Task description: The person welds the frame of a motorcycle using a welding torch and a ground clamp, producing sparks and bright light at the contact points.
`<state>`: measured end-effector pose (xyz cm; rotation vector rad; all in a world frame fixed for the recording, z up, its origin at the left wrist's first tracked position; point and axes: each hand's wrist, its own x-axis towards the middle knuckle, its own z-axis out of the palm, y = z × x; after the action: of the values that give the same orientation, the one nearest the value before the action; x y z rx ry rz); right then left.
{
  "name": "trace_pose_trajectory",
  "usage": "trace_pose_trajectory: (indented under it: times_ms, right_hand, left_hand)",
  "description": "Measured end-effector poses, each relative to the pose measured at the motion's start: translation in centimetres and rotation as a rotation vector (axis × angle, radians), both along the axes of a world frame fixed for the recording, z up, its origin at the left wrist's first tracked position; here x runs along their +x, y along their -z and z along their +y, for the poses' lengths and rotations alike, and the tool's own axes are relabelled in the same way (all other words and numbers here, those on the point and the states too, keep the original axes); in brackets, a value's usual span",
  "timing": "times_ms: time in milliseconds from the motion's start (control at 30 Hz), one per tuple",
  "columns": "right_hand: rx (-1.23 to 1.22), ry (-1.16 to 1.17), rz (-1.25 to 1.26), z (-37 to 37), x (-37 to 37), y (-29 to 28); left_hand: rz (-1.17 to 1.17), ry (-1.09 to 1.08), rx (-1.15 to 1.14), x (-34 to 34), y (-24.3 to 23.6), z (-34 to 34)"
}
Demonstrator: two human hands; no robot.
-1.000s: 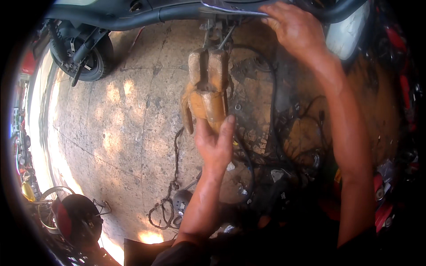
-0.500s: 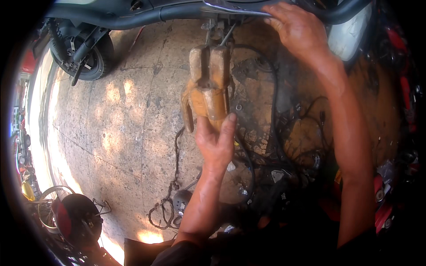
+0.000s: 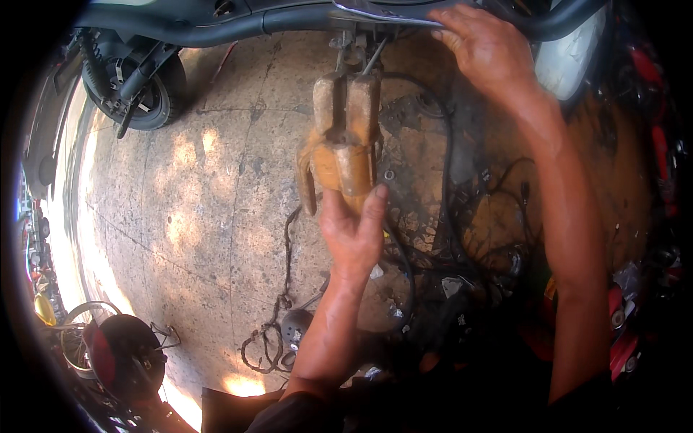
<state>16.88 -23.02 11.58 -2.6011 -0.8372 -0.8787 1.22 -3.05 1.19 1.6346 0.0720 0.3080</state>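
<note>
My left hand (image 3: 354, 224) is wrapped round a worn, yellow-brown hand tool (image 3: 339, 166) with two blocky upper halves and a lever on its left side. The tool's thin metal rods reach up to a bracket (image 3: 356, 45) under the dark frame tube (image 3: 216, 30). My right hand (image 3: 484, 50) is at upper right, fingers closed on the edge of a thin sheet-like piece (image 3: 382, 16) lying along the tube; its material is unclear.
A vehicle wheel (image 3: 148, 97) stands at upper left. Black hoses (image 3: 447, 187) and a chain-like cord (image 3: 287, 252) lie on the stained concrete floor (image 3: 202, 216). A round red-and-black object (image 3: 133, 353) is at lower left, a pale panel (image 3: 563, 58) at upper right.
My left hand and the tool have shifted slightly right and up. My right hand has moved a little right, still at the sheet's edge. A dark shape has appeared at the far left edge.
</note>
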Motion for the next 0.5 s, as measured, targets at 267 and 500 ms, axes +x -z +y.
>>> trace_pose_trajectory:
  times_ms: [267,500]
  right_hand:
    - [-0.008,-0.001,-0.004,0.2,0.0,-0.1]
    - [-0.041,0.040,0.001,-0.4,0.5,0.5]
  left_hand:
    - [0.019,0.009,-0.120,0.1,0.3,0.0]
    - [0.119,0.038,-0.084,0.0,-0.1,-0.1]
